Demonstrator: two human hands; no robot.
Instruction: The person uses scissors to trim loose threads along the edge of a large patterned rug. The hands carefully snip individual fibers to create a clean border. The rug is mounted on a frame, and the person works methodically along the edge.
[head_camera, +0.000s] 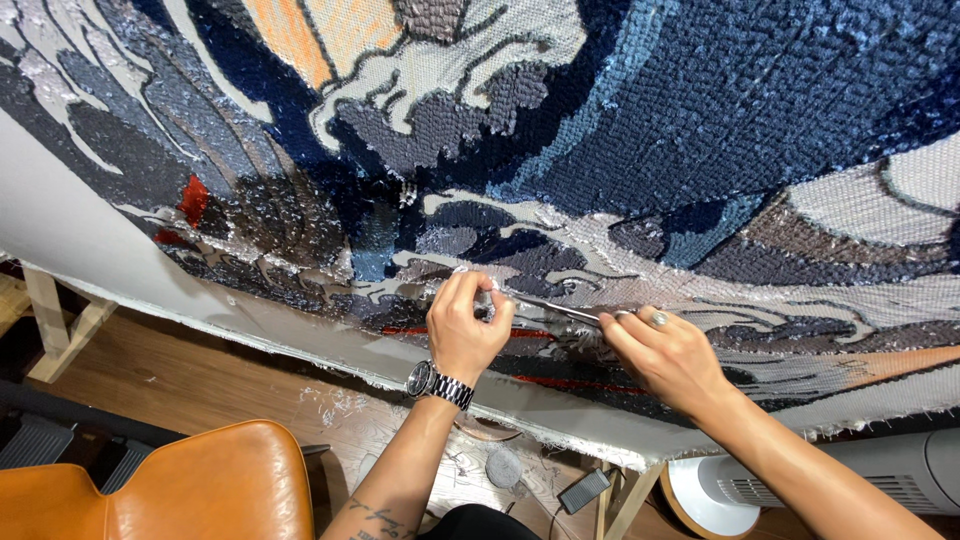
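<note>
A large tufted rug (620, 150) with a wave pattern in dark blue, grey, white and orange hangs stretched on a frame and fills the head view. My left hand (466, 325), with a metal wristwatch, pinches yarn at the rug's lower part. My right hand (665, 355), wearing a ring, holds thin metal scissors (555, 310) whose blades point left toward my left fingers. Both hands rest against the pile near red lines in the pattern.
White backing cloth (90, 240) edges the rug at the lower left. A wooden frame leg (55, 325) stands on the wooden floor. An orange leather chair (170, 480) sits at the lower left, a white fan heater (800, 480) at the lower right, and small items lie on the floor.
</note>
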